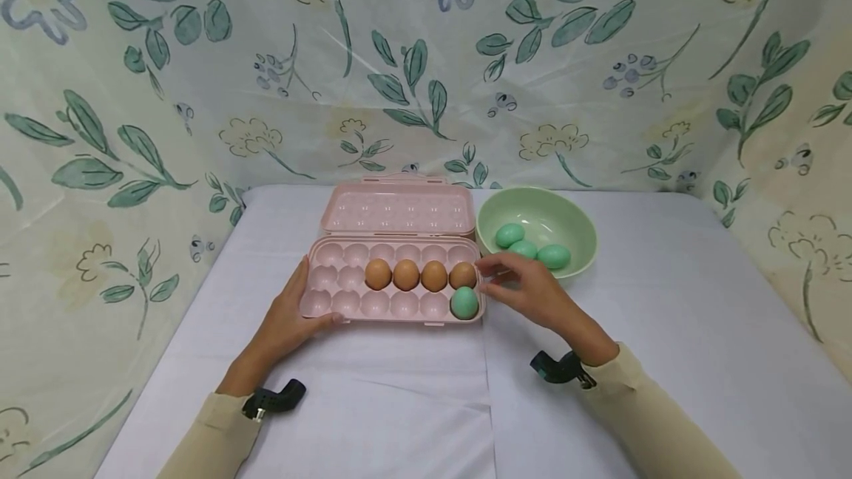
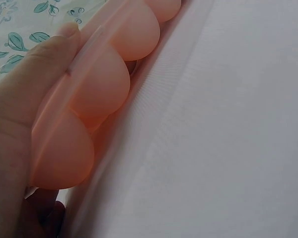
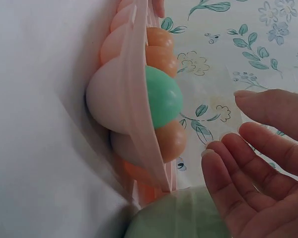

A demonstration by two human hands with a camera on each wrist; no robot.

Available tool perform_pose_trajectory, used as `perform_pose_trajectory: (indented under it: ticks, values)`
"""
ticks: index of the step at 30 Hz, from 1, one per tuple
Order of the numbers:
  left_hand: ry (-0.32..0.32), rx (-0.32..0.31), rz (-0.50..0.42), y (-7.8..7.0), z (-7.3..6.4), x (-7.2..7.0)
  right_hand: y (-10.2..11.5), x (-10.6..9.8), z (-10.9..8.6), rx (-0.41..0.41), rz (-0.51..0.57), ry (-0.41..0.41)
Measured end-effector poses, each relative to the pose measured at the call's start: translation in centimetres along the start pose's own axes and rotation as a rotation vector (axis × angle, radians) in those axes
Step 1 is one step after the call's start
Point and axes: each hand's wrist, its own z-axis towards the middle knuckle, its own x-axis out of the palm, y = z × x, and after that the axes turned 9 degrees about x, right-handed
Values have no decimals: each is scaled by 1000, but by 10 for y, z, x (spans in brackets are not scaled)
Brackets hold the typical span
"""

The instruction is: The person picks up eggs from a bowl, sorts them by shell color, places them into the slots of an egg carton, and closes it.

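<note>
Head view: a pink egg carton (image 1: pixel 404 304) lies near the far edge of the white-covered table (image 1: pixel 665 316), left of that edge's middle, its lid (image 1: pixel 402 209) folded back toward the edge. Four brown eggs (image 1: pixel 406 275) sit side by side in the middle row, up to the right end; one green egg (image 1: pixel 464 303) fills the right corner cup of the near row. The left hand (image 1: pixel 286 324) grips the carton's left end, thumb on the near rim. The right hand (image 1: pixel 526 287) is at the right end beside the last brown egg, fingers loosely bent, thumb apart from them, holding nothing. Just right of the carton, by the table's far edge, stands a green bowl (image 1: pixel 566 220) with three green eggs (image 1: pixel 552 256) inside. Cream sleeves (image 1: pixel 655 412) and black wrist devices (image 1: pixel 555 367) reach in from the near edge. Floral cloth (image 1: pixel 399 13) hangs behind the far edge.
</note>
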Motion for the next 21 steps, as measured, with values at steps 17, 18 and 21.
perform_pose_trajectory:
  ticks: [17, 18, 21]
  values:
    - [0, 12, -3, -3, 3, -1, -9, -48, 10, -28, -13, -94]
    - [-1, 11, 0, -3, 2, -1, -11, -50, 11, -18, -13, -95]
    - [-2, 14, 0, 0, 0, 0, -18, -54, 15, 10, -16, -94]
